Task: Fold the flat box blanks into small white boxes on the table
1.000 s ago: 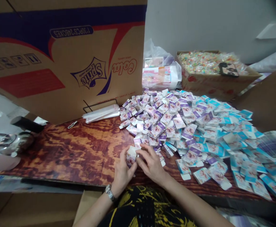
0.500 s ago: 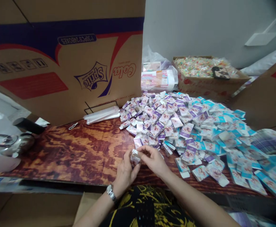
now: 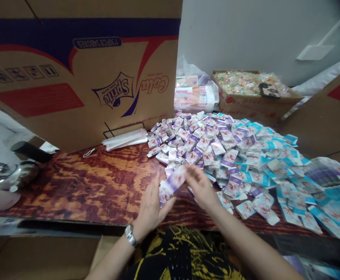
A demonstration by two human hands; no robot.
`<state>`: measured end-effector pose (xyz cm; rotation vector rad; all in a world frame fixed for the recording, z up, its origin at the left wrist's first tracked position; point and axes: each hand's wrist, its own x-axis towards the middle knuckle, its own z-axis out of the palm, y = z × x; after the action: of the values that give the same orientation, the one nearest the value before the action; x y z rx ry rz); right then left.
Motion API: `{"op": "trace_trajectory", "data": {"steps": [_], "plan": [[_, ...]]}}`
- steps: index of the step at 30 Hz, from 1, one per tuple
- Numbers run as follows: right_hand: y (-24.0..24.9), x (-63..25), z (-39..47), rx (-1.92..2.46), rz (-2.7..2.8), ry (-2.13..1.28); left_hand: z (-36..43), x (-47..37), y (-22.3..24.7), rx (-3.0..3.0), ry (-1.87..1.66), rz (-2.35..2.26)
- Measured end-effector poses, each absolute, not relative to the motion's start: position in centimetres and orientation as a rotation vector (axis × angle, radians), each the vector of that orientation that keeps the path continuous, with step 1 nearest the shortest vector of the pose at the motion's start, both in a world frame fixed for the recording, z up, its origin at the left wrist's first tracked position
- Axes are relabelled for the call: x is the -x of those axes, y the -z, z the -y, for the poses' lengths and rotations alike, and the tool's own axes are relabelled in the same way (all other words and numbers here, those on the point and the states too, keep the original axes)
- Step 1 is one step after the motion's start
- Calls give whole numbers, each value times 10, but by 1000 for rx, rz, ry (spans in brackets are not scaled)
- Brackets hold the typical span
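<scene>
My left hand [image 3: 151,206], with a silver watch on its wrist, holds a small white and purple box [image 3: 164,193] between thumb and fingers. A second purple and white box [image 3: 176,179], blurred by motion, is pinched in my right hand [image 3: 199,186] and overlaps the upper edge of the first. Just beyond both hands, a large heap of small purple and white boxes [image 3: 193,155] covers the wooden table [image 3: 94,186]. Toward the right the boxes in the heap are blue and white [image 3: 292,186].
A tall printed carton [image 3: 85,77] stands at the back left, with white strips [image 3: 126,139] at its foot. Behind the heap sits an open carton of wrapped sweets [image 3: 254,103]. At the far left are a metal object [image 3: 18,175] and a black cylinder [image 3: 31,151].
My right hand has moved up and away from my left, now with a purple and white box in its fingers. My left hand has opened out somewhat around its box. The view has shifted slightly.
</scene>
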<state>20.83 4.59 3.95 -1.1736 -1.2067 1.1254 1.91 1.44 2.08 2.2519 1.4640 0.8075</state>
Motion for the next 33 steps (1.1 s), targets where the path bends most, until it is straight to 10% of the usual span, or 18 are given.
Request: {"op": "trace_trajectory", "data": {"steps": [5, 13, 25, 33], "plan": [[-43, -230, -58, 1134, 788, -1172, -6, -3, 5, -2295, -696, -1642], [26, -168, -23, 1670, 2261, -528, 2, -8, 56, -2378, -497, -1746], [2, -166, -27, 1300, 1855, -907, -1, -15, 39, -2219, -760, -1671], [-11, -181, -17, 1131, 2048, -499, -6, -16, 13, -2114, -905, -1662]]}}
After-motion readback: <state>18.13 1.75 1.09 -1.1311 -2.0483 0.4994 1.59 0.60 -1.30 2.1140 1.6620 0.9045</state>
